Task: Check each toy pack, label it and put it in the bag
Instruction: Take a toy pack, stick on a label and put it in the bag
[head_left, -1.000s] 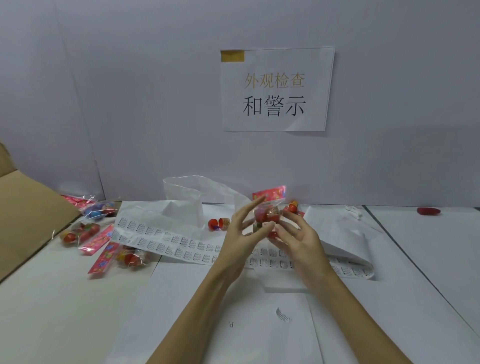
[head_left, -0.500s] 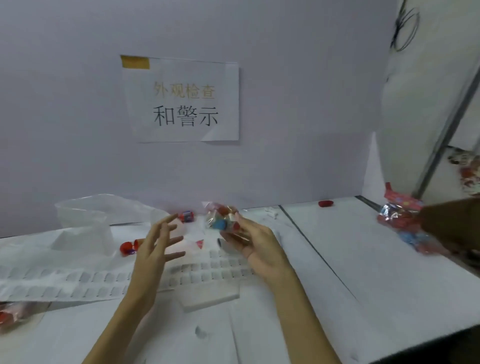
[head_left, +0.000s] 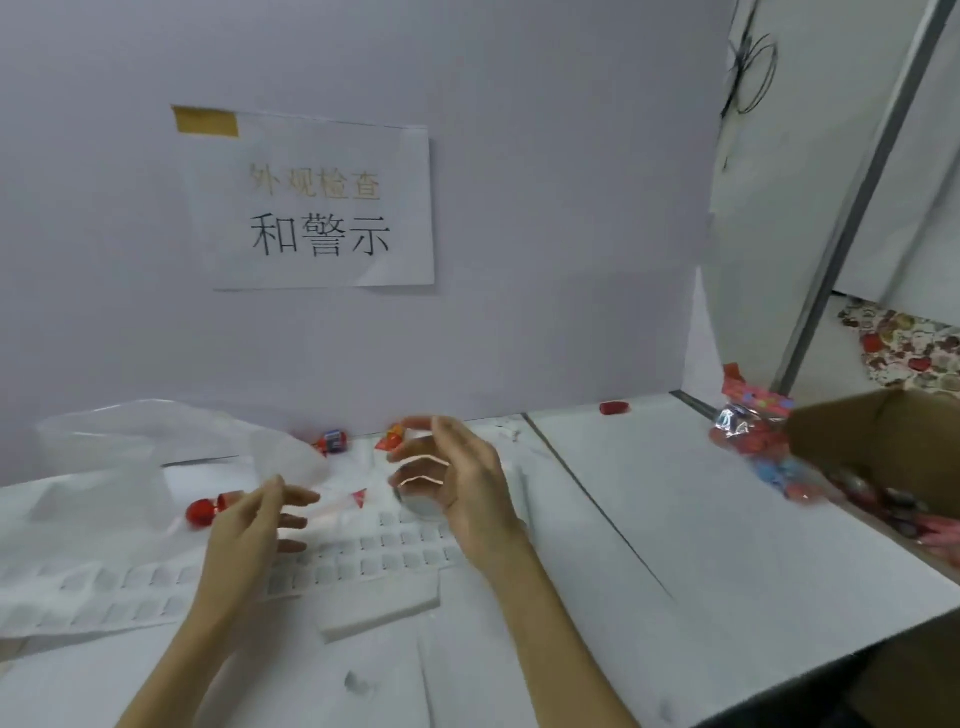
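Both hands empty: left hand (head_left: 254, 525) loosely spread, right hand (head_left: 457, 478) half-curled around nothing, both hovering over the white sheet of peel-off labels (head_left: 363, 551) on the tabletop (head_left: 649, 530). A clear toy pack with a red header card (head_left: 753, 431) appears airborne well right of the right hand, beside the brown cardboard box (head_left: 878, 447). Risk: it may land short and spill, while the clear plastic bag (head_left: 140, 447) beyond the left hand gets nothing.
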